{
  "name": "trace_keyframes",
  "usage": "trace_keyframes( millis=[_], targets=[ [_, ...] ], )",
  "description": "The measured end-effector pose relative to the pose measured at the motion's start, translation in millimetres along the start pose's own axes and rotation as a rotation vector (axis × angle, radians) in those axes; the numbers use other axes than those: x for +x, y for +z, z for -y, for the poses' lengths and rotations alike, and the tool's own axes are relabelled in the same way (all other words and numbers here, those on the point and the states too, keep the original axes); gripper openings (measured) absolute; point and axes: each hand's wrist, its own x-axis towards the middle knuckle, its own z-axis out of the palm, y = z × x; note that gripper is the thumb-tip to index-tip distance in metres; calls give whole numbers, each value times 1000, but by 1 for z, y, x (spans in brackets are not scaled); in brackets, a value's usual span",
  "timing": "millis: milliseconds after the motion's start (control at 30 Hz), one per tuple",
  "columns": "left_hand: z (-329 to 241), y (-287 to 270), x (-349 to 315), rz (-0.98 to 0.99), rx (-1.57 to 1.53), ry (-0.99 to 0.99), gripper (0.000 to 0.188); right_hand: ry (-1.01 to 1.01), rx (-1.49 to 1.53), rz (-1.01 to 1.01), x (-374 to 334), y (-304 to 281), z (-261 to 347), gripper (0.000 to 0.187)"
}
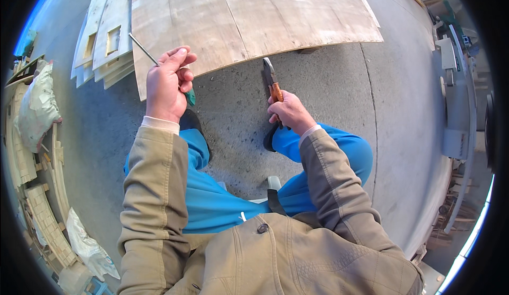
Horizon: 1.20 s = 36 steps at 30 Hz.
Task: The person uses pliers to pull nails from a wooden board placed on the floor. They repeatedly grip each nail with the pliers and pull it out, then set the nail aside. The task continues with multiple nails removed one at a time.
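My left hand (170, 85) is closed around a screwdriver (191, 97). Its green handle shows below my fingers, and the thin metal shaft slants up and left over the corner of a plywood sheet (254, 16). In my right hand (291, 111) is a pair of pliers (276, 90) with orange handles, the dark metal head pointing away from me. The pliers hang over the concrete floor just short of the sheet's near edge. Neither tool visibly touches the wood. My fingers hide part of both handles.
Several pale panels (113, 40), some with rectangular cutouts, lie stacked left of the sheet. White sacks (40, 104) and stacked wood pieces (50, 223) line the left side. Grey equipment (455, 144) stands along the right. My knees in blue trousers (350, 152) flank the floor before me.
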Motion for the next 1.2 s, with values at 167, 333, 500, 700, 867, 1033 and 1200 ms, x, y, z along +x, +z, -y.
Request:
trace_keyframes(
  millis=[167, 333, 500, 700, 867, 1033, 1200],
  targets=[
    [-11, 9, 3, 65, -46, 36, 18, 147, -41, 36, 25, 4, -10, 18],
    [-21, 9, 2, 61, -54, 66, 20, -158, -676, -273, 58, 20, -39, 26],
    [-23, 8, -2, 65, -59, 57, 20, -388, -1087, -471, 70, -12, -17, 36],
    [-25, 9, -4, 74, -51, 58, 22, -650, -1435, -486, 89, -45, 33, 46],
    [-26, 9, -6, 54, -33, 45, 23, -799, -1548, -444, 106, -45, 46, 49],
    [-27, 4, -8, 55, -41, 54, 24, -783, -1578, -458, 120, -40, 43, 50],
    [-28, 0, -7, 55, -39, 56, 25, -778, -1578, -455, 126, -40, 41, 51]
  ],
)
